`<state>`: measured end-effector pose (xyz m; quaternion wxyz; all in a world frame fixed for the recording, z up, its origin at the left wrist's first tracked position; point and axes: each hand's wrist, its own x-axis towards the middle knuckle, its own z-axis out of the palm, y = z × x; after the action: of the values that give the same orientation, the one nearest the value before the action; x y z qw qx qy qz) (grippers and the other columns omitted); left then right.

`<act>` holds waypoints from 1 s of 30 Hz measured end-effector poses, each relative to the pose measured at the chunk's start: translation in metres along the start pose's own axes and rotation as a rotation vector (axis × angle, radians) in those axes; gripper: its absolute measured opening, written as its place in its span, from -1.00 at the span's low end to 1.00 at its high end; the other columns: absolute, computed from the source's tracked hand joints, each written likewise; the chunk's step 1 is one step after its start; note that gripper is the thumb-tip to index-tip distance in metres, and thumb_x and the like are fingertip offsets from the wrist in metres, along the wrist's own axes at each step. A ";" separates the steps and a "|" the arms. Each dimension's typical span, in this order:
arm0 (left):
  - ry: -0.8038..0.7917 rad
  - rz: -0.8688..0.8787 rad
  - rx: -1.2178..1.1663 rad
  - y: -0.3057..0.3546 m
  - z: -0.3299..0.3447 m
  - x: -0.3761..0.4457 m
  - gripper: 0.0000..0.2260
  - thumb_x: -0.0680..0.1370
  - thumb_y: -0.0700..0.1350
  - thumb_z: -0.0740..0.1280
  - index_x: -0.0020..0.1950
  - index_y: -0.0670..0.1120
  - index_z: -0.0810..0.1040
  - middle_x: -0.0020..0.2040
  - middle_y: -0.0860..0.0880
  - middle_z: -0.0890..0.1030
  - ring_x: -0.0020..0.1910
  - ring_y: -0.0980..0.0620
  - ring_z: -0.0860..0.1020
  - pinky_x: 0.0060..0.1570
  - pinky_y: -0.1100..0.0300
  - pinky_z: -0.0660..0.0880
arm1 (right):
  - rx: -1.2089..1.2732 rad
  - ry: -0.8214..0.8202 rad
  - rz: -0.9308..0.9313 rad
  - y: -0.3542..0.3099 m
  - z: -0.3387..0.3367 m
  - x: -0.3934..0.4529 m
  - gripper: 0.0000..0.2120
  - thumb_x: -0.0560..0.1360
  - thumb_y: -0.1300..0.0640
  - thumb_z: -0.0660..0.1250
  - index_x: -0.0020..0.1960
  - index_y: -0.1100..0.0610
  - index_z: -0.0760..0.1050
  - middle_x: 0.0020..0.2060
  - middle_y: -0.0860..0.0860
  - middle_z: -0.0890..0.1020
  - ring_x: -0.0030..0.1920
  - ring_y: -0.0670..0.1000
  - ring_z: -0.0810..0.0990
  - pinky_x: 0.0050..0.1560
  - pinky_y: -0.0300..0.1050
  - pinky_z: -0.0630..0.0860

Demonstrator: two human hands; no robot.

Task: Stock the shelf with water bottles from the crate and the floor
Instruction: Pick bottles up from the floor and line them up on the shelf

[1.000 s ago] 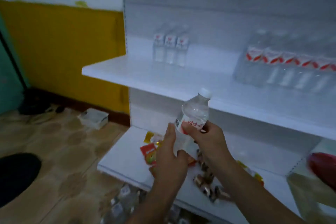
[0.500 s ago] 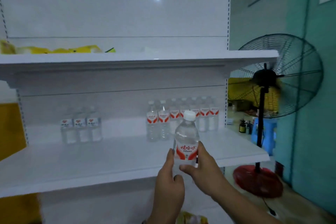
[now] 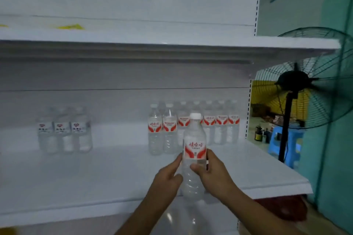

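I hold a clear water bottle with a red-and-white label and white cap upright over the front of the middle shelf. My right hand grips its body from the right, thumb across the front. My left hand holds it from the left. At the back right of the shelf stands a row of several matching bottles. Three bottles with paler labels stand at the back left.
An upper shelf overhangs the middle one, with yellow packets on it. To the right stand a black pedestal fan with a red base and a blue stool, against a teal wall.
My view rose from the lower shelf and floor to the middle shelf. The bottle stayed in both hands and came up and forward over the shelf, now upright.
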<state>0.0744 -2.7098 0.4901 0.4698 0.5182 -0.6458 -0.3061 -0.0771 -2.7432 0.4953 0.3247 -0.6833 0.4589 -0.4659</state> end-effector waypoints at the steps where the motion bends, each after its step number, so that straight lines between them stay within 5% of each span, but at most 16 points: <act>1: 0.002 -0.004 0.041 -0.005 -0.004 0.010 -0.57 0.52 -0.11 0.22 0.37 0.20 0.37 0.30 0.25 0.46 0.23 0.32 0.46 0.14 0.52 0.33 | 0.003 -0.003 -0.001 0.004 0.002 0.012 -0.66 0.49 0.20 0.41 0.17 -0.04 0.39 0.10 -0.09 0.59 0.11 -0.10 0.57 0.24 -0.14 0.47; 6: -0.007 -0.141 0.522 -0.050 -0.024 0.042 -0.56 0.61 0.05 0.19 0.49 0.05 0.27 0.47 0.13 0.29 0.43 0.14 0.28 0.39 0.32 0.11 | -0.032 0.017 -0.014 0.029 0.015 0.077 -0.54 0.52 0.16 0.38 0.37 0.07 0.35 0.28 -0.03 0.52 0.30 -0.02 0.47 0.30 -0.13 0.35; 10: -0.096 -0.155 0.694 -0.072 -0.023 0.044 -0.53 0.59 0.11 0.21 0.48 0.03 0.29 0.50 0.09 0.26 0.46 0.14 0.24 0.40 0.32 0.09 | 0.040 0.091 0.030 0.053 0.029 0.132 -0.53 0.52 0.14 0.38 0.39 0.09 0.35 0.32 0.00 0.51 0.34 0.04 0.46 0.25 -0.15 0.34; 14: -0.077 -0.098 0.747 -0.081 -0.019 0.047 -0.55 0.59 0.12 0.19 0.47 0.06 0.31 0.49 0.14 0.27 0.46 0.17 0.23 0.39 0.35 0.09 | 0.101 0.151 0.102 0.073 0.039 0.173 -0.59 0.56 0.07 0.33 0.37 0.12 0.41 0.28 0.05 0.54 0.31 0.10 0.49 0.33 0.02 0.41; 21: -0.087 -0.066 0.784 -0.083 -0.022 0.047 -0.55 0.60 0.12 0.16 0.47 0.06 0.30 0.50 0.14 0.25 0.48 0.18 0.18 0.40 0.34 0.08 | 0.067 0.166 -0.020 0.082 0.057 0.183 -0.52 0.53 0.22 0.36 0.41 0.11 0.34 0.32 0.02 0.51 0.35 0.04 0.45 0.37 0.00 0.36; 30: -0.085 -0.062 0.823 -0.081 -0.021 0.043 -0.56 0.62 0.12 0.07 0.48 0.01 0.28 0.50 0.08 0.27 0.46 0.10 0.25 0.41 0.25 0.15 | -0.099 0.112 0.094 0.070 0.053 0.196 -0.51 0.53 0.17 0.36 0.42 0.15 0.33 0.37 0.08 0.48 0.39 0.15 0.42 0.44 0.11 0.29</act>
<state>0.1237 -2.7711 0.4388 0.1868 0.6689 -0.7172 -0.0577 -0.0217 -2.9506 0.4815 0.2859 -0.6492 0.5302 -0.4644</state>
